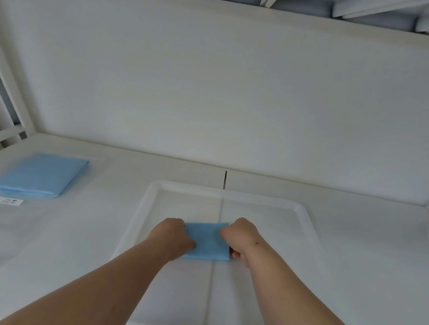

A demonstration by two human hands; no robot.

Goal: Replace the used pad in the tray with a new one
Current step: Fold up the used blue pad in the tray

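Setting: white bench backed by a plain white wall panel; pale light, few shadows.
Folded pad: small blue folded pad lies inside the clear tray, toward its near half, on or just above the floor of the tray; contact with the floor cannot be confirmed from this angle.
Tray: shallow, transparent, rounded corners, sits on the bench in front of the person; a thin dark seam line shows through its middle.
Spare pad: second blue pad, larger in its fold, lies flat on the bench well to the left of the tray, with a small white label just in front of it.
Step (judgement): the pad in hand looks clean and still folded, so this is likely the new one about to be opened out; which pad is the used one cannot be told for certain.
Left hand: left hand grips the pad's left edge, fingers curled under and out of sight, knuckles up.
Right hand: right hand pinches the right edge, thumb visible at the lower corner, wrist slightly raised.
Arms: both forearms reach forward, nearly parallel, converging on the pad.
Risk 1: uneven pull from the two hands could open the folds skewed, leaving the pad crooked or bunched against the tray wall.
Risk 2: tray is light and unrestrained; a sideways tug may slide it on the smooth bench.
Risk 3: thin layers may cling, so one hand could lose its edge mid-unfold.
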